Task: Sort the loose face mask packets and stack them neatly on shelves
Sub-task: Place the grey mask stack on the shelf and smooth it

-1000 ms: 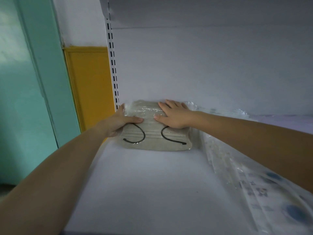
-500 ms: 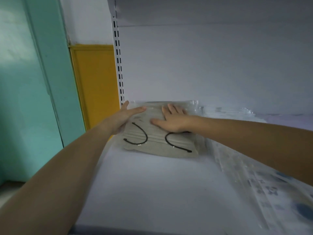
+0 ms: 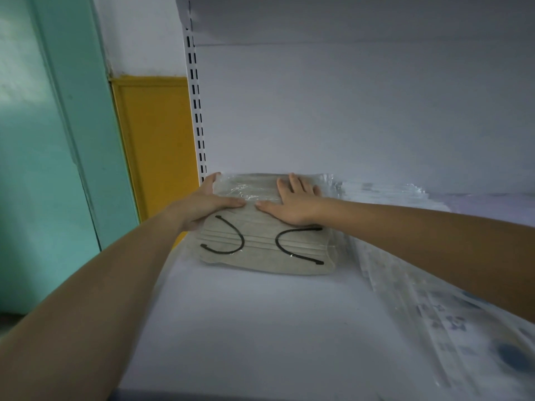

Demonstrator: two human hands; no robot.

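At the back left corner of the shelf (image 3: 260, 328), our mask packet (image 3: 269, 256) lies long axis across us (ear loops (image 3: 242, 240) up); left hand (image 3: 199, 204) clasps its left edge, thumb on top, right hand (image 3: 292, 206) presses flat, fingers (image 3: 295, 183) straight.

A white shelf (image 3: 260, 328) fills the view, its board pale in dim, soft light; a white back panel (image 3: 347, 111) rises behind it to the upper shelf (image 3: 347, 15); a slotted upright (image 3: 197, 111) lines the panel's left edge. Left of that stands a yellow panel (image 3: 156, 140) with white wall (image 3: 139, 33) above it, then a teal wall (image 3: 34, 169); dark floor (image 3: 8, 322) shows at the lower left.
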